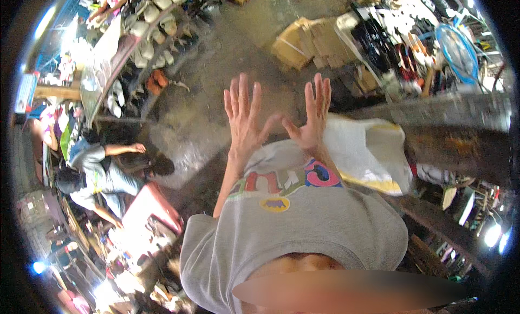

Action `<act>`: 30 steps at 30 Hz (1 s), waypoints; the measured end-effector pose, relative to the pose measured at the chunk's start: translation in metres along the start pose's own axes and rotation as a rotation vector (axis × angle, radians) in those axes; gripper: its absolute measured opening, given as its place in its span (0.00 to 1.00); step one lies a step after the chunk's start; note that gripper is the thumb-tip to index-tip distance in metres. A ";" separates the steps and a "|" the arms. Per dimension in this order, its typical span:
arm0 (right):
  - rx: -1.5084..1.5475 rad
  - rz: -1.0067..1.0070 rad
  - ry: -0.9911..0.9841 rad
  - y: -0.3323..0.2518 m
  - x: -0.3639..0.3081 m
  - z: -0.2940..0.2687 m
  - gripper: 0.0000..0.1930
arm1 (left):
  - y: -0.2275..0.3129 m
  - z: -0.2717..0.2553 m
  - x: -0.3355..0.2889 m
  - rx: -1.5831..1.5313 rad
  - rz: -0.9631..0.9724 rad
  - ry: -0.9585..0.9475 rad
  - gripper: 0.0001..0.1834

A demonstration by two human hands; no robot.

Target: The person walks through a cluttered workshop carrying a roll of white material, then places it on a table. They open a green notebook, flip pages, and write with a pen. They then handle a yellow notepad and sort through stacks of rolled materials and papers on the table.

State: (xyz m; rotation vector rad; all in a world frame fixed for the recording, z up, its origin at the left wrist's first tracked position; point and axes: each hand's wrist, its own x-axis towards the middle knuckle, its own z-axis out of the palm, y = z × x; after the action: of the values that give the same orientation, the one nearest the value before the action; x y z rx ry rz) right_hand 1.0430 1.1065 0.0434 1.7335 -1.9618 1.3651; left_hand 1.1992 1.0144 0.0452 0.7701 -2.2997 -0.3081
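- In the head view, the left hand (245,119) is up in front of the grey shirt (309,222), open, fingers spread.
- The right hand (312,116) is up beside it, open too, its thumb pointing in toward the other; I can't tell whether the thumbs touch.
- A white sack (374,151) with a yellow edge lies just right of the right wrist; whether they touch I can't say.
- Past the fingers, flattened cardboard (319,40) lies on the dark, wet-looking floor (238,40).
- Over to the right, black footwear (374,40) sits near a blue hoop (457,54).
- Rows of pale shoes (143,54) line the upper left, with an orange pair (157,82) nearby.
- At left, a co-worker (89,173) leans by a pinkish counter (162,199), one arm outstretched.
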 end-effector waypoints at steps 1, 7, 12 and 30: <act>-0.013 -0.003 0.013 0.018 0.028 0.029 0.45 | -0.030 0.011 0.029 0.014 0.014 0.013 0.45; -0.011 -0.004 0.039 0.072 0.164 0.148 0.46 | -0.162 0.032 0.152 0.036 -0.046 -0.015 0.42; -0.046 -0.016 0.121 0.142 0.273 0.254 0.45 | -0.275 0.094 0.282 -0.030 0.007 -0.070 0.37; -0.180 0.189 0.177 0.478 0.739 0.479 0.38 | -0.537 0.352 0.845 -0.275 0.368 -0.157 0.38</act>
State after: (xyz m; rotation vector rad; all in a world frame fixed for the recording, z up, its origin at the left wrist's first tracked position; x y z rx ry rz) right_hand 0.6088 0.2030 0.0274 1.3307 -2.1166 1.3014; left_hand 0.7002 0.0784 0.0150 0.1852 -2.4194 -0.5149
